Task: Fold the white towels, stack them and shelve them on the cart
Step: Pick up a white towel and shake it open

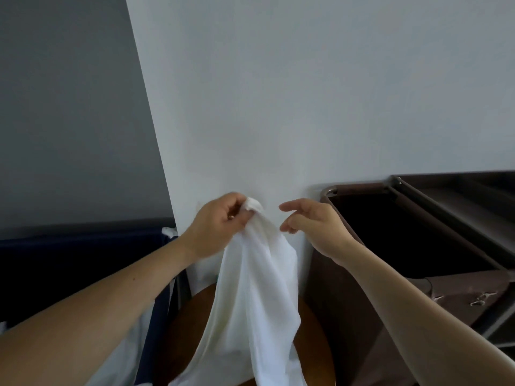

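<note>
Towel (250,288) hangs pinched in left hand (220,227) fingers; right hand (312,227) fingers relaxed, empty.

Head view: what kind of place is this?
Probably a hotel housekeeping or laundry area: a service cart with a brown fabric bag, a navy fabric bin, and a white towel the left hand holds up.
</note>
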`<state>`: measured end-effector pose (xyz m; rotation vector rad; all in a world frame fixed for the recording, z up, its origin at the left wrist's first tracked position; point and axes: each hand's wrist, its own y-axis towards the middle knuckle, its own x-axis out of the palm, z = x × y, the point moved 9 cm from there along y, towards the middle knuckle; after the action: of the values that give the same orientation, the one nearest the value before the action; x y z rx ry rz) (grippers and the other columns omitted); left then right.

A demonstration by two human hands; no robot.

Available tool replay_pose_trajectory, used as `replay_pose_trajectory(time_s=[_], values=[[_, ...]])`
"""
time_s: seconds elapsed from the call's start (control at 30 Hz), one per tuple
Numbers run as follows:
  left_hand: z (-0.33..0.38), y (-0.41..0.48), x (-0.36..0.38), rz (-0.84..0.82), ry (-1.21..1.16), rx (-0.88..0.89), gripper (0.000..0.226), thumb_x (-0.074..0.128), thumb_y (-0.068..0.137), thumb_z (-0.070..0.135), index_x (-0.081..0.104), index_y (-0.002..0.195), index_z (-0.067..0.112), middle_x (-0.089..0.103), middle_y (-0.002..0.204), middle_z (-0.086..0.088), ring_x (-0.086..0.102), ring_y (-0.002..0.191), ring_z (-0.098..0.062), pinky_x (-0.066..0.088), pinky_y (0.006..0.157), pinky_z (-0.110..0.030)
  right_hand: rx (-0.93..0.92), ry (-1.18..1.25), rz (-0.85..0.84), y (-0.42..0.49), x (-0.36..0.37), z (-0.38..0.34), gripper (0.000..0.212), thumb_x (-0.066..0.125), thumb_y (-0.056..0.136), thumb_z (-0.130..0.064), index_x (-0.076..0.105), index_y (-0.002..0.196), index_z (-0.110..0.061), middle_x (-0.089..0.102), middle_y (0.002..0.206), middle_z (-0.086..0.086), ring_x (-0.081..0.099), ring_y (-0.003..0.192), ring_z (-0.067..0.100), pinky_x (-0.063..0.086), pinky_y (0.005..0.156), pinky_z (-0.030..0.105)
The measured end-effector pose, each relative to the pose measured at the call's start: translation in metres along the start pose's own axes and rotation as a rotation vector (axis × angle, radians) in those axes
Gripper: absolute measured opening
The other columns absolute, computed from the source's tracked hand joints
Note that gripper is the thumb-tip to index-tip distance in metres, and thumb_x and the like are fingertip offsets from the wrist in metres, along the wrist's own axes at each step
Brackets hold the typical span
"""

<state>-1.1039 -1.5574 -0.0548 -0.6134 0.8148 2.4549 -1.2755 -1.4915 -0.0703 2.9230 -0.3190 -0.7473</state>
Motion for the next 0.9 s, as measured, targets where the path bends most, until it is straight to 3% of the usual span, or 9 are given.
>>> replay_pose_trajectory(time_s=[0.13, 0.2, 0.27, 0.4, 0.5, 0.6, 0.67, 0.8, 0.9], values=[[0.009, 0.020, -0.036, 0.139, -0.469, -0.072, 0.011, 0.057, 0.097, 0.015, 0.067, 0.098, 0.017, 0.068, 0.090, 0.002, 0.062, 0.087, -0.011, 0.050, 0.082, -0.026, -0.023, -0.028, -0.085, 0.005, 0.001, 0.016, 0.048, 0.067, 0.072, -0.023, 0.064, 0.116, -0.042, 0.062, 0.122, -0.013, 0.053, 0.119, 0.003, 0.042, 0.109, 0.040], [0.017, 0.032, -0.040, 0.124, -0.661, -0.101, 0.018, 0.052, 0.097, 0.010, 0.068, 0.095, 0.018, 0.069, 0.093, 0.000, 0.062, 0.094, -0.015, 0.048, 0.090, -0.032, -0.016, 0.112, -0.177, 0.009, 0.009, 0.018, 0.057, 0.069, 0.065, -0.023, 0.067, 0.121, -0.032, 0.064, 0.126, -0.005, 0.056, 0.122, 0.012, 0.044, 0.108, 0.042], [0.026, 0.041, -0.043, 0.114, -0.742, -0.106, 0.020, 0.048, 0.099, 0.008, 0.067, 0.095, 0.015, 0.068, 0.097, -0.004, 0.060, 0.100, -0.020, 0.046, 0.098, -0.038, -0.024, 0.217, -0.247, 0.012, 0.018, 0.014, 0.049, 0.070, 0.066, -0.018, 0.069, 0.116, -0.017, 0.071, 0.112, 0.006, 0.066, 0.106, 0.024, 0.052, 0.096, 0.042], [0.029, 0.052, -0.065, 0.295, -0.706, -0.110, 0.019, 0.048, 0.102, 0.012, 0.066, 0.094, 0.014, 0.069, 0.092, -0.002, 0.062, 0.094, -0.018, 0.049, 0.094, -0.039, -0.138, 0.115, -0.272, 0.006, 0.023, -0.002, 0.035, 0.075, 0.069, -0.032, 0.069, 0.100, -0.020, 0.071, 0.097, 0.011, 0.069, 0.093, 0.034, 0.056, 0.084, 0.044], [0.019, 0.055, -0.082, 0.434, -0.704, -0.151, 0.016, 0.050, 0.101, 0.017, 0.063, 0.092, 0.013, 0.066, 0.095, -0.007, 0.062, 0.094, -0.022, 0.051, 0.092, -0.043, -0.133, -0.104, -0.344, -0.006, 0.021, 0.006, 0.019, 0.071, 0.077, -0.040, 0.073, 0.088, -0.024, 0.072, 0.084, -0.010, 0.070, 0.082, 0.014, 0.056, 0.079, 0.029], [0.010, 0.054, -0.092, 0.517, -0.715, -0.172, 0.019, 0.051, 0.101, 0.017, 0.062, 0.085, 0.014, 0.066, 0.088, -0.003, 0.063, 0.088, -0.020, 0.054, 0.085, -0.039, -0.086, -0.561, -0.371, -0.013, 0.020, 0.042, 0.034, 0.067, 0.086, -0.047, 0.071, 0.109, -0.023, 0.058, 0.089, -0.023, 0.057, 0.087, 0.001, 0.047, 0.087, 0.022], [0.003, 0.052, -0.093, 0.542, -0.705, -0.186, 0.019, 0.052, 0.101, 0.016, 0.061, 0.084, 0.015, 0.067, 0.085, 0.000, 0.064, 0.085, -0.016, 0.055, 0.081, -0.035, -0.129, -0.737, -0.334, -0.015, 0.019, 0.059, 0.035, 0.064, 0.085, -0.054, 0.067, 0.109, -0.030, 0.048, 0.098, -0.026, 0.047, 0.102, 0.002, 0.038, 0.103, 0.030], [-0.014, 0.050, -0.092, 0.503, -0.640, -0.212, 0.016, 0.052, 0.100, 0.018, 0.060, 0.088, 0.014, 0.065, 0.095, -0.007, 0.061, 0.094, -0.022, 0.052, 0.088, -0.041, -0.170, -0.744, -0.311, -0.019, 0.015, 0.079, 0.027, 0.062, 0.084, -0.056, 0.065, 0.105, -0.039, 0.031, 0.140, -0.026, 0.017, 0.136, 0.007, 0.014, 0.118, 0.039], [-0.023, 0.046, -0.095, 0.492, -0.606, -0.212, 0.016, 0.050, 0.101, 0.018, 0.060, 0.091, 0.014, 0.064, 0.097, -0.007, 0.060, 0.096, -0.022, 0.050, 0.089, -0.040, -0.064, -0.694, -0.364, -0.020, 0.008, 0.096, 0.034, 0.063, 0.088, -0.051, 0.064, 0.118, -0.036, 0.041, 0.140, -0.022, 0.036, 0.131, 0.007, 0.030, 0.117, 0.038]])
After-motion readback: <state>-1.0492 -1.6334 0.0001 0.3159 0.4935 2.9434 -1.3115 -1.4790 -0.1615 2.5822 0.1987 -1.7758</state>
